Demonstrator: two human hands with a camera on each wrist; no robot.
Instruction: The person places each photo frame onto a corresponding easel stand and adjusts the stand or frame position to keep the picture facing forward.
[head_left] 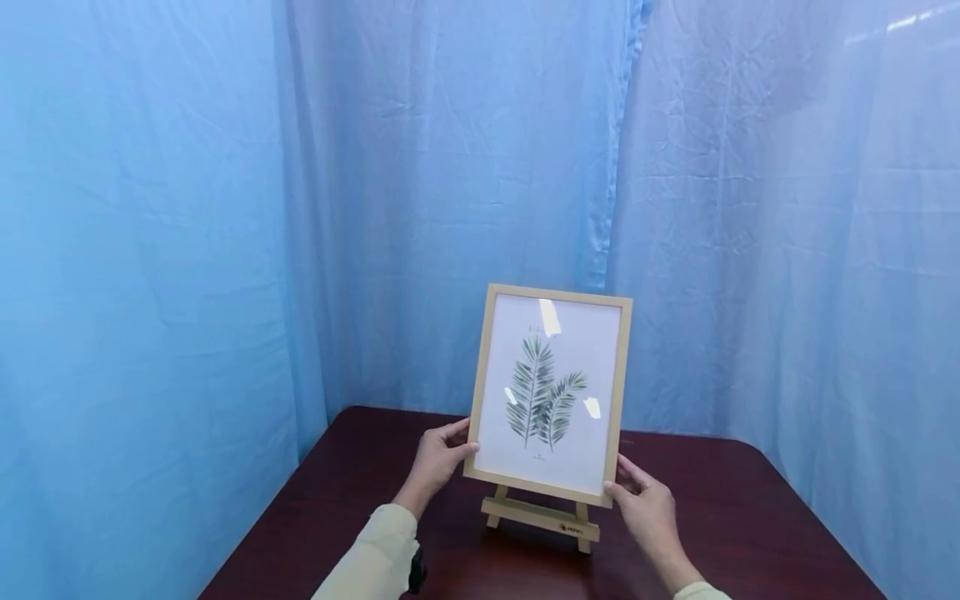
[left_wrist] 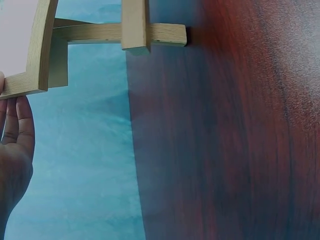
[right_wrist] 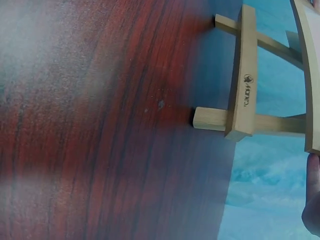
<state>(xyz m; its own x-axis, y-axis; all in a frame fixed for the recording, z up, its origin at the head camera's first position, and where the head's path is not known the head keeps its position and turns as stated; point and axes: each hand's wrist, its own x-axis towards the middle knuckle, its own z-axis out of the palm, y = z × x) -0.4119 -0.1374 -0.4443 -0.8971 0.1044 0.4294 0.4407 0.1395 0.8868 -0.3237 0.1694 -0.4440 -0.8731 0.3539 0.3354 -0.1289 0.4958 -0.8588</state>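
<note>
A picture frame (head_left: 625, 367) with a pale wooden border and a print of two green fern-like leaves is held upright, slightly tilted, by both hands. My left hand (head_left: 438, 457) grips its lower left edge, thumb on the front and fingers at the side and behind. At the lower right corner my right hand (head_left: 648, 508) pinches it the same way. Right behind and below stands a small wooden easel (head_left: 540, 515); its ledge with a dark logo shows beneath the frame's bottom edge. In the right wrist view the easel's ledge (right_wrist: 244, 75) sits apart from the frame (right_wrist: 311, 100).
The easel's feet stand on a dark red-brown wooden table (head_left: 735, 517) with rounded far corners. Light blue curtains (head_left: 450, 167) hang around the table's back and sides. Bright reflections show on the picture's glossy front.
</note>
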